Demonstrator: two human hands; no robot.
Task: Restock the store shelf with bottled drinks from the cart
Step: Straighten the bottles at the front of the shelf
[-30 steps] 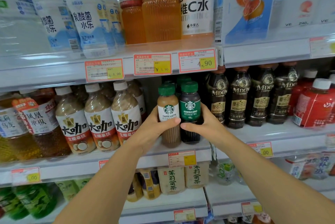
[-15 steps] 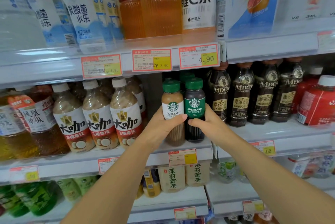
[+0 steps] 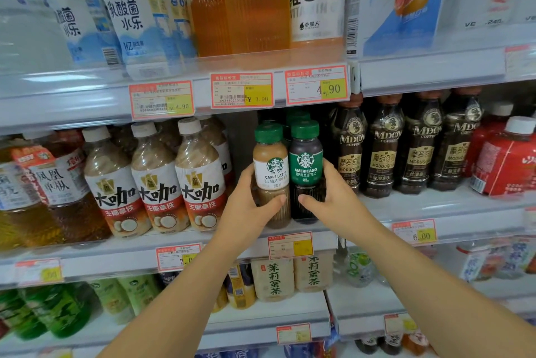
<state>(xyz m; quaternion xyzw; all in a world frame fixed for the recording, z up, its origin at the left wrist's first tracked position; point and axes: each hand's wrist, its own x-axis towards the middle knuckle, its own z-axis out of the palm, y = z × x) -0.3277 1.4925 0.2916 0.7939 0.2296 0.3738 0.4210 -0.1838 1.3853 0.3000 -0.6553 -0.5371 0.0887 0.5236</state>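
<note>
Holds the caffe latte bottle (image 3: pixel 271 175) upright in the left hand (image 3: pixel 249 204), grip wrapped round its lower half, thumb laid across the ribbed front below the label. Holds the Americano bottle (image 3: pixel 306 163) upright in the right hand (image 3: pixel 333 201) the same way, grip closed round the dark lower body, thumb tip on the front.

Has the two side by side and touching, latte on the left, both at the very front edge of the middle shelf (image 3: pixel 464 212), directly above a red-and-yellow price tag (image 3: pixel 290 245). Cannot tell whether the bases rest on the shelf or hang just above it.

Shows more green-capped bottles (image 3: pixel 297 116) right behind the pair, filling the depth of that lane. Leaves a narrow open gap on the left, between the left hand's knuckles and the nearest of the coconut latte bottles (image 3: pixel 200 180), with grey back panel visible there. Leaves almost nothing on the right: fingers of the right hand just beside the first of the dark MDOV coffee bottles (image 3: pixel 348 148), touching or nearly so, hard to say.

Has some headroom above the green caps, up to the underside of the upper shelf (image 3: pixel 429 73) and its row of price labels. Finds red bottles (image 3: pixel 507 160) further right on the middle shelf, well apart from the hands.

Has both forearms slanting up from the bottom edge, in front of the lower shelf, either side of the jasmine tea bottles (image 3: pixel 272 279).
</note>
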